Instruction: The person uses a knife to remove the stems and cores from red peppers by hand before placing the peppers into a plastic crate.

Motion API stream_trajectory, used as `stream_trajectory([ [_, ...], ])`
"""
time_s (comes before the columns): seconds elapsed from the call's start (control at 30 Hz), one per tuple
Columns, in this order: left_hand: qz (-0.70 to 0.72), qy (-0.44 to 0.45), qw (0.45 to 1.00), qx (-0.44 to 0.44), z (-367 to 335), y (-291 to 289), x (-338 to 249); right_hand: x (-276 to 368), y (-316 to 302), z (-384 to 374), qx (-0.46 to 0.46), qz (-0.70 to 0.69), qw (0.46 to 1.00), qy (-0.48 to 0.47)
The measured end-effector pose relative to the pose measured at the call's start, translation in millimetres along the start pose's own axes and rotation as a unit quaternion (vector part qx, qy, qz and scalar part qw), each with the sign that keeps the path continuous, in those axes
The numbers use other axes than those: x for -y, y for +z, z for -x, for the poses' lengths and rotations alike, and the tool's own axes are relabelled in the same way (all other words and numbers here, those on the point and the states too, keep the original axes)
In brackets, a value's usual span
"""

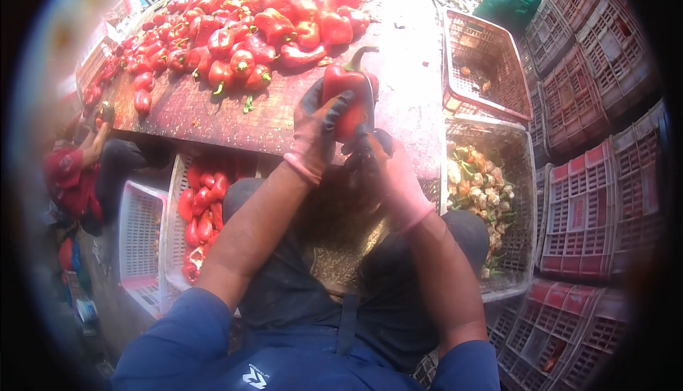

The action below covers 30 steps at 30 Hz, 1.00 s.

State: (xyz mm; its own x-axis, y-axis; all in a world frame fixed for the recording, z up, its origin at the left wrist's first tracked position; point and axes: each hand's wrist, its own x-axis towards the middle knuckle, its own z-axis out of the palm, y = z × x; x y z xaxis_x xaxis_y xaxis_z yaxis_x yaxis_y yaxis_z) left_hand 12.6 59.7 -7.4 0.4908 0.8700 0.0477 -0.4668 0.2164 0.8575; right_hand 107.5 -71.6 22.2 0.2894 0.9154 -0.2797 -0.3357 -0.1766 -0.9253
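My left hand (315, 135), in a glove with dark fingers and a pink cuff, is closed around a red bell pepper (346, 117). The pepper is held upright above the near edge of the table, its curved green stem on top. My right hand (388, 174), gloved the same way, is closed just below and to the right of the pepper. From its fingers a narrow grey blade, apparently a knife (369, 101), rises along the pepper's right side; its handle is hidden in the hand.
A heap of red peppers (263, 32) covers the far left of the table (213, 124). Hollowed peppers fill a crate (174, 234) at my left; cut cores and stems lie in a crate (530, 213) at my right. Stacked crates (580, 206) stand farther right. Another person (75, 177) sits at left.
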Motion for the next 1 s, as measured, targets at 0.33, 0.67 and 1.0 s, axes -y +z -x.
stream_trajectory([
  [0.33,0.01,-0.053,0.998,0.028,-15.4,-16.8,-3.1,7.1,-1.4,3.7,0.026,0.039,0.999,0.016],
  [0.67,0.033,0.004,0.998,-0.047,-16.6,-9.4,-8.3,-2.6,6.4,7.4,0.03,0.044,0.998,0.046],
  [1.0,-0.011,0.093,0.994,-0.065,-23.6,-22.5,-31.7,-6.7,12.9,16.8,0.059,0.068,0.99,0.105],
])
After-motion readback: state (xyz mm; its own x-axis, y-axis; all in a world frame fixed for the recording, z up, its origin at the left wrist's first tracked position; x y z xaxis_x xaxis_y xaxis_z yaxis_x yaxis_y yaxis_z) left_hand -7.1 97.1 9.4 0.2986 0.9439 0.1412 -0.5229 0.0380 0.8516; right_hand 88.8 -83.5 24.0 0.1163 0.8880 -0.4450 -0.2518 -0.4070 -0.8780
